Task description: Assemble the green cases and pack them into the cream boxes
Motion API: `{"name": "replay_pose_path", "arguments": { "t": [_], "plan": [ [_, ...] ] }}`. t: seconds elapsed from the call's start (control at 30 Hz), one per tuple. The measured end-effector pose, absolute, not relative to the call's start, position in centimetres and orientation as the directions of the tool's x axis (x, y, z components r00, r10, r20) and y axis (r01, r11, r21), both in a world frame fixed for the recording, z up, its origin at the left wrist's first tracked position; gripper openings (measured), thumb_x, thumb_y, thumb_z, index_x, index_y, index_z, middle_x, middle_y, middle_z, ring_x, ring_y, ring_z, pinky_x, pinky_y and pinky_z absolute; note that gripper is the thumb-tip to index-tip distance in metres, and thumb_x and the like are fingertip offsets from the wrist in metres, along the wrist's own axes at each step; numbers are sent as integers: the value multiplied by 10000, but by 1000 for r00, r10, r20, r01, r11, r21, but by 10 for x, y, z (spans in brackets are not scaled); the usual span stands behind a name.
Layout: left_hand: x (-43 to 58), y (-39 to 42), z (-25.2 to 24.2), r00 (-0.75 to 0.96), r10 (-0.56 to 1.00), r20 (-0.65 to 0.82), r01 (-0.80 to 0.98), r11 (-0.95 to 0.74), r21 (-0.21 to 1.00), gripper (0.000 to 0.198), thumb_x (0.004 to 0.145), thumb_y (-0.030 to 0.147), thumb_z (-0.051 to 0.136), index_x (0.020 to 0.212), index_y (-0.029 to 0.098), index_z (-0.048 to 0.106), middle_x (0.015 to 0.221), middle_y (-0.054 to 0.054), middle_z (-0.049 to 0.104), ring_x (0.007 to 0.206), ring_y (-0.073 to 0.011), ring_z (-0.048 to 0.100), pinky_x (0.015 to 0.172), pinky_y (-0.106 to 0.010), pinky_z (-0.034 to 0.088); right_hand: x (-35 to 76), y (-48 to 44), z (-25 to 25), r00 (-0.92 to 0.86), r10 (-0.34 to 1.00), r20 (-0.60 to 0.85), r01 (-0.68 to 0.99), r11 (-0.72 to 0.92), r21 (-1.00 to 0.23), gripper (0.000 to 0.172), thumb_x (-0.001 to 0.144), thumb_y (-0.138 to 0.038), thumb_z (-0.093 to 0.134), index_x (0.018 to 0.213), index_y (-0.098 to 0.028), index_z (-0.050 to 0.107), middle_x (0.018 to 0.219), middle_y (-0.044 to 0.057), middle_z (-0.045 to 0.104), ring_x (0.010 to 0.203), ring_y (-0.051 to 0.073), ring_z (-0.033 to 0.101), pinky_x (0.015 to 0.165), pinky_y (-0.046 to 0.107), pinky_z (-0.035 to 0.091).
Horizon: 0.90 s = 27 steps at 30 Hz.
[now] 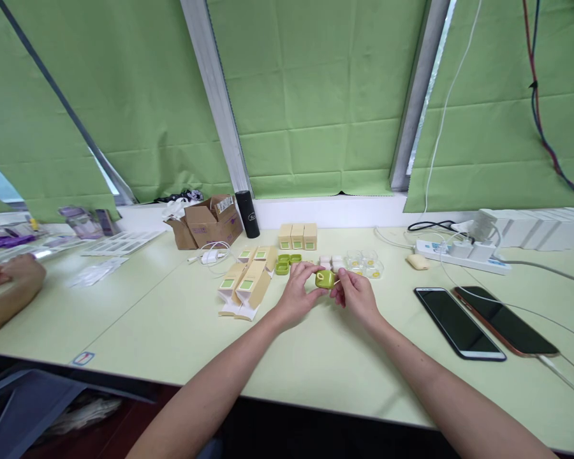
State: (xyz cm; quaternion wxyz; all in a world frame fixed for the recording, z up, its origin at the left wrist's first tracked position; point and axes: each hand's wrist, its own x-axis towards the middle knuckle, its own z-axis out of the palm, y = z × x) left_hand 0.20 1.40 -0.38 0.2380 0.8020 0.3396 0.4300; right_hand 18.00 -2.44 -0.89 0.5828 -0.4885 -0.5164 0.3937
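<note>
Between my hands, above the table, is a small glossy green case (324, 279) with a pale oval mark on its face. The fingers and thumb of my left hand (296, 292) grip it from the left. My right hand (358, 294) is closed at its right side, pinching what looks like a thin white stick (336, 282) against the case; its far end is hard to make out. Just behind stand several open green cases (282, 265), small whitish blocks (337, 262) and clear plastic cups (373, 268) with yellow marks.
Opened cream cartons (253, 287) lie left of my hands, with closed cartons (297, 236) behind. Further back are a cardboard box (215, 223) and a black bottle (247, 215). Two phones (459, 323), cables and a power strip (462, 255) occupy the right. Another person's hand (22, 277) rests far left.
</note>
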Motion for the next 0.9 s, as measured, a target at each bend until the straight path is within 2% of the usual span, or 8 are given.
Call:
{"name": "replay_pose_path", "arguments": {
  "t": [0.13, 0.27, 0.33, 0.4, 0.5, 0.6, 0.7, 0.9],
  "plan": [
    [3, 22, -7, 257, 855, 450, 248, -508, 825, 449, 755, 229, 849, 1186, 245, 723, 1209, -76, 646, 1018, -215, 572, 949, -388, 484, 196, -18, -11, 238, 913, 332, 371, 230, -900, 451, 971, -601, 516, 819, -216, 696, 647, 30, 704, 573, 188, 586, 599, 318, 427],
    [0, 32, -10, 217, 916, 338, 84, -363, 928, 484, 709, 313, 889, 1151, 191, 732, 1117, -80, 696, 871, -156, 578, 790, -295, 489, 213, -8, -13, 330, 852, 407, 698, 71, -713, 190, 936, -411, 602, 939, -260, 718, 862, 30, 768, 783, 243, 645, 641, 331, 378],
    [-2, 37, -10, 217, 937, 274, 12, -284, 959, 555, 656, 350, 923, 1144, 169, 731, 1011, -63, 701, 827, -141, 583, 727, -263, 475, 217, -2, -15, 261, 844, 468, 809, 73, -583, 177, 934, -333, 607, 1043, -256, 723, 941, 54, 768, 938, 276, 635, 685, 349, 386],
    [-3, 40, -10, 233, 947, 221, -63, -212, 975, 608, 606, 356, 952, 1134, 155, 727, 939, -47, 699, 811, -138, 604, 723, -259, 483, 218, 4, -17, 142, 849, 509, 899, 104, -425, 228, 922, -257, 614, 1123, -228, 719, 1012, 86, 760, 1011, 296, 595, 760, 381, 395],
    [-5, 42, -9, 270, 946, 178, -164, -137, 977, 634, 559, 323, 979, 1112, 149, 722, 972, -65, 733, 870, -164, 663, 816, -300, 525, 216, 12, -18, 4, 847, 532, 973, 118, -196, 286, 898, -187, 626, 1170, -194, 713, 1129, 134, 726, 1059, 322, 537, 855, 425, 362],
    [-5, 41, -9, 294, 937, 187, -223, -124, 967, 623, 545, 273, 987, 1096, 147, 722, 1094, -104, 755, 973, -203, 699, 910, -341, 539, 214, 20, -16, -80, 847, 525, 990, 130, -58, 305, 897, -147, 598, 1178, -183, 711, 1200, 164, 681, 1092, 332, 493, 873, 435, 326],
    [-6, 41, -11, 315, 929, 194, -244, -118, 963, 613, 549, 235, 982, 1096, 150, 720, 1142, -114, 755, 1019, -218, 708, 931, -349, 543, 212, 28, -13, -121, 861, 493, 991, 136, 4, 328, 888, -112, 573, 1171, -184, 721, 1212, 180, 654, 1123, 336, 459, 892, 438, 313],
    [-6, 44, -16, 293, 938, 184, -267, -104, 958, 654, 527, 208, 978, 1112, 165, 688, 1113, -96, 759, 948, -188, 712, 848, -304, 542, 209, 34, -12, -150, 865, 478, 989, 140, 57, 277, 918, -92, 521, 1052, -171, 750, 1160, 193, 646, 1129, 334, 451, 907, 435, 318]
  ]
}}
